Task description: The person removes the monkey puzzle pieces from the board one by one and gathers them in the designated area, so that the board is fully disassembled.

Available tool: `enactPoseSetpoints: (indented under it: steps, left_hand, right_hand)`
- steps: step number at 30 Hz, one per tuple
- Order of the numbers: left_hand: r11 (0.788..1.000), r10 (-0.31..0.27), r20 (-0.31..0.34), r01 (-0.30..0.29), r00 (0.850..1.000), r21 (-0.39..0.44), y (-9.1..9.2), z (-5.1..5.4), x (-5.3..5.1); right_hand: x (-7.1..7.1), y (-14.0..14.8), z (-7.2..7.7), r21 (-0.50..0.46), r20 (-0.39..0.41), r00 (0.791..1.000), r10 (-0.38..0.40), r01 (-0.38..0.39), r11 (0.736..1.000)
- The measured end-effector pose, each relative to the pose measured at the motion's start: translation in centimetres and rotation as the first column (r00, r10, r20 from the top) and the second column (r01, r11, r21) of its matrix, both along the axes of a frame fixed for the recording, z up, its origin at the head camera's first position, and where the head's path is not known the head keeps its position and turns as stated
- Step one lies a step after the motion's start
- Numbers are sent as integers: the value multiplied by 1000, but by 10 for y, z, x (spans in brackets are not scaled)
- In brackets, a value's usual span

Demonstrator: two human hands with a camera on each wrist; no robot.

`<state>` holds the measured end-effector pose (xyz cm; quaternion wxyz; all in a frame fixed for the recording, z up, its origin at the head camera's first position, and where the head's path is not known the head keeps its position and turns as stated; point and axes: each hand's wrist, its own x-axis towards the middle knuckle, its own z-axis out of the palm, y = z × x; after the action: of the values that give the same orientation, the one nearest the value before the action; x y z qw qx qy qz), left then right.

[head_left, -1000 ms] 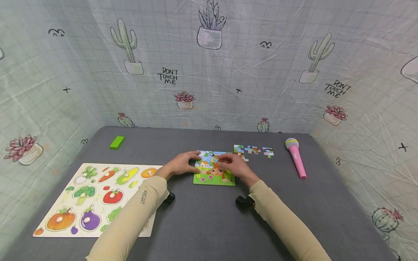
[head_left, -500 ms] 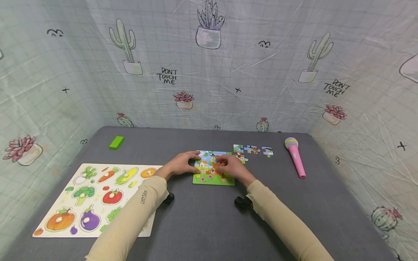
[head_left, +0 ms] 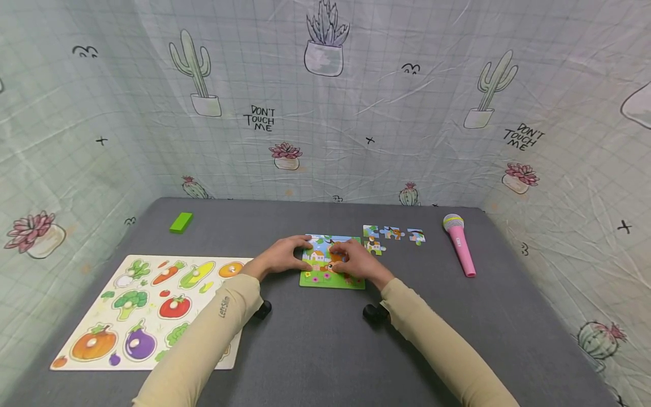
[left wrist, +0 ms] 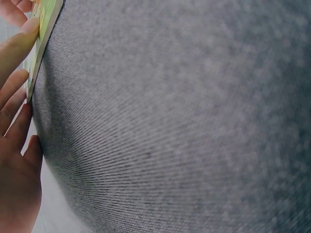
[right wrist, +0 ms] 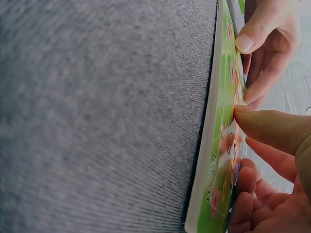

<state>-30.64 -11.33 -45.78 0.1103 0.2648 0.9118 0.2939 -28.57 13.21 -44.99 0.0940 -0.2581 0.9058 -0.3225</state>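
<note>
A small jigsaw puzzle board (head_left: 331, 284) with a cartoon monkey and a green lower border lies between the hands. My left hand (head_left: 280, 256) holds its left side, the thumb (right wrist: 245, 43) on the board's face and other fingers along the edge. Over the monkey's head, my right hand (head_left: 361, 261) has thumb and forefinger spread across a puzzle piece low against the board; the fingers mostly hide that piece. In the right wrist view the right thumb (right wrist: 262, 125) touches the picture. Loose puzzle pieces (head_left: 392, 233) lie beyond the board's upper right corner, one piece (head_left: 375, 247) close beside it.
A large vegetable peg board (head_left: 152, 308) lies at left, partly under the left sleeve (head_left: 198, 345). The green block (head_left: 181, 223) sits at the back left. On the right lies a pink toy microphone (head_left: 461, 246). Patterned cloth walls (head_left: 325, 124) surround the grey table (head_left: 315, 350).
My right hand has shifted slightly left and lowered over the monkey's head, its thumb and forefinger spreading apart on the board. The left hand stays at the board's left side.
</note>
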Motion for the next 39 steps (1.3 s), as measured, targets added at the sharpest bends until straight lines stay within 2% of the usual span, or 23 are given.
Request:
enactPoseSetpoints:
  steps: [17, 23, 30, 39]
  left_hand:
    - [1000, -12, 1, 12, 1000, -3, 0, 2, 0]
    - [1000, -17, -2, 17, 1000, -10, 0, 3, 1]
    - [1000, -13, -3, 13, 1000, -7, 0, 4, 2]
    - [1000, -20, -7, 20, 1000, -7, 0, 4, 2]
  right_hand:
    - [-2, -2, 2, 5, 79, 996, -42, 42, 999]
    - [-4, -1, 3, 29, 108, 994, -17, 14, 999]
    - [-5, -2, 7, 50, 94, 995, 21, -26, 998]
    - [-4, -4, 11, 64, 135, 991, 1, -9, 998]
